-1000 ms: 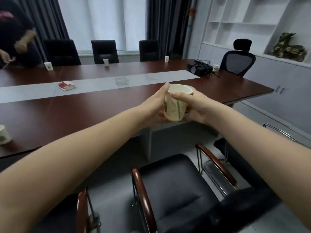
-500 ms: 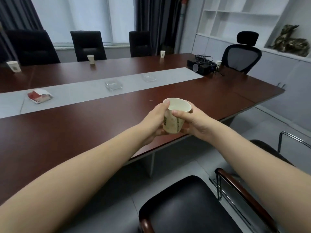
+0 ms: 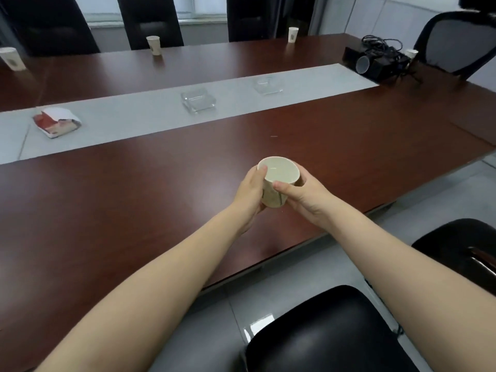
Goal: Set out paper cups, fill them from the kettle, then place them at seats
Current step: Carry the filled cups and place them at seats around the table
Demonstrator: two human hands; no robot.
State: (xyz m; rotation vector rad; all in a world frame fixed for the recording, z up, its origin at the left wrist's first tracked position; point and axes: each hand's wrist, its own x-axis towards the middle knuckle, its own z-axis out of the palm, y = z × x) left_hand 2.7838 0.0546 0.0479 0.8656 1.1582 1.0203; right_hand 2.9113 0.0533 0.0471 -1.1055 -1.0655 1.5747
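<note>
Centrally, the white printed paper cup (image 3: 279,175) (pale liquid inside) sat upright between both hands, the left hand (image 3: 250,195) curled round its left wall, the right hand (image 3: 302,201) wrapped round its right, low over the dark reddish-brown wooden conference table (image 3: 128,200), contact unclear.

Cup (image 3: 276,183) between hands, above table (image 3: 134,197) edge.

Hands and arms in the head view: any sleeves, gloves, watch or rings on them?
Nothing worn that shows. The left hand and right hand are bare, no gloves, no rings visible. The left forearm and right forearm are bare up to the frame's edge: no sleeves, watch or bands.
</note>
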